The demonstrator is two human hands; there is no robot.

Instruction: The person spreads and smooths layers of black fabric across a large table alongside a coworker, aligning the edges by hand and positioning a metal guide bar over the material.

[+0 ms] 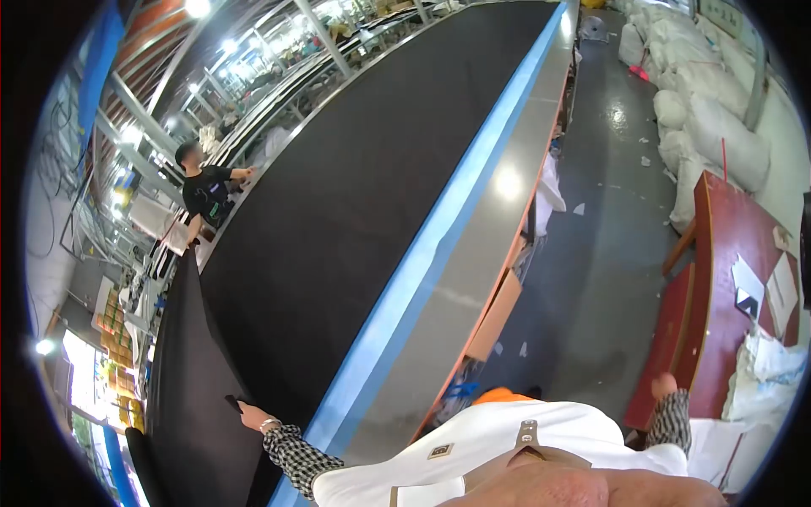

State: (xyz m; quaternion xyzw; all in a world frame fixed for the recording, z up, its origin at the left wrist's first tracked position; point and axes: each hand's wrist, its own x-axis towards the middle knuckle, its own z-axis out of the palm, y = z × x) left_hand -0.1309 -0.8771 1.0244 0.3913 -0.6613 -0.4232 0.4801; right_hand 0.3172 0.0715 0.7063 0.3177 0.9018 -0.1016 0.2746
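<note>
The person's left hand [251,416] reaches out over the black cloth [363,144], its fingers closed round a small dark piece [234,403]; whether that piece is a tool or a bit of the cloth cannot be told. The black cloth lies spread along a long table [422,359], with a separate-looking stretch or fold of it on the near left side, under and beside the left hand; a light blue strip [422,262] runs along the cloth's right edge, and the table's bare grey surface shows beyond it. The right hand [664,386] is well apart from the cloth, out near the red desk [718,287]; it is blurred, and whether its fingers are clenched or released cannot be told.

A co-worker [207,190] in a black top stands at the far left edge of the cloth, one arm reaching toward it; the top has a small green print, too small to read. The person's white garment [380,448] bears a small rectangular patch [440,451], its lettering unreadable; papers [748,287] lie on the red desk; white sacks [718,135] are piled along the wall, below a sign [723,15] whose dark characters are too small to read.
</note>
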